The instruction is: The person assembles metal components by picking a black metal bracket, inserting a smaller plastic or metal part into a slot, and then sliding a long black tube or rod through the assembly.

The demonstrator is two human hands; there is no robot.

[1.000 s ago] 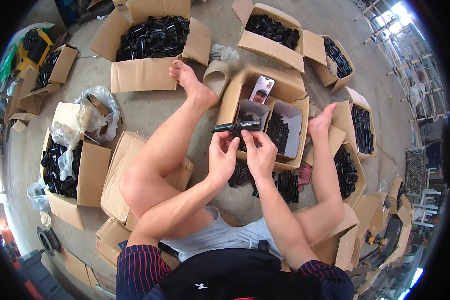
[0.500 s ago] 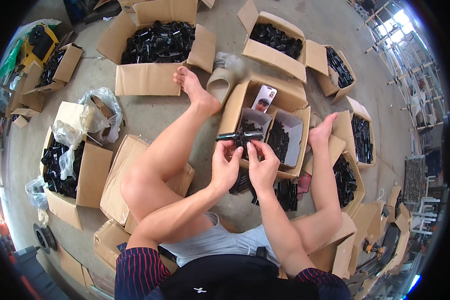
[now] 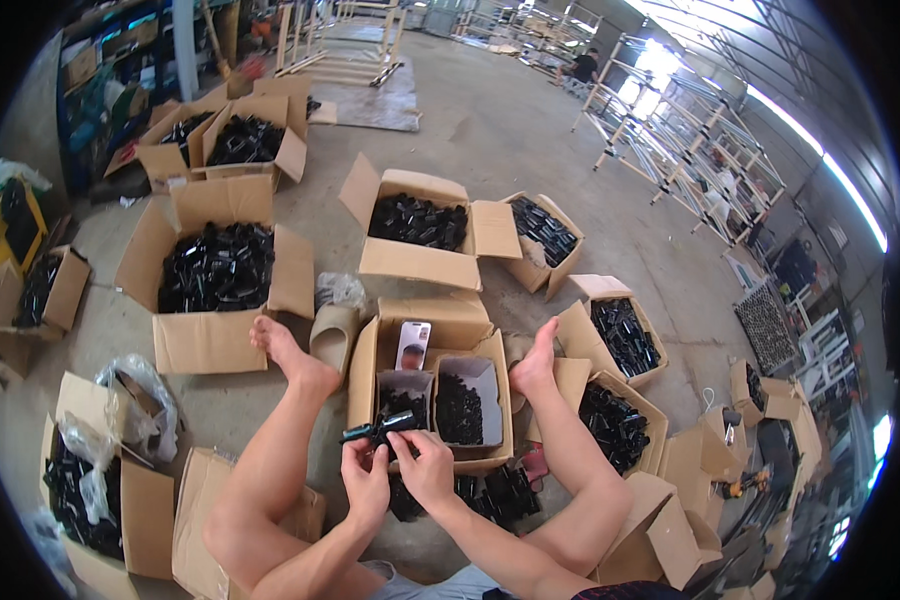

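Note:
Between both my hands is a black tubular fitting [image 3: 397, 421], tilted with its right end higher. My left hand [image 3: 367, 486] pinches it near its left end, and my right hand [image 3: 423, 470] grips it near the middle; the fingertips partly cover it. The hands are over the near side of an open cardboard box [image 3: 501, 400]. Inside that box are two grey bins: the left bin [image 3: 410, 380], partly behind the fitting, and the right bin [image 3: 491, 410], both holding small black parts. A phone [image 3: 413, 346] leans at the box's far left.
Open cartons of black fittings surround me, including a large carton [image 3: 213, 342] ahead left and another carton [image 3: 420, 262] ahead. More black fittings [image 3: 508, 497] lie between my legs. A slipper [image 3: 333, 340] is beside my left foot. Pipe racks [image 3: 670, 130] stand farther off right.
The view has tipped up, showing more floor and a distant person. The fitting, level before, now slants up to the right, still in both hands.

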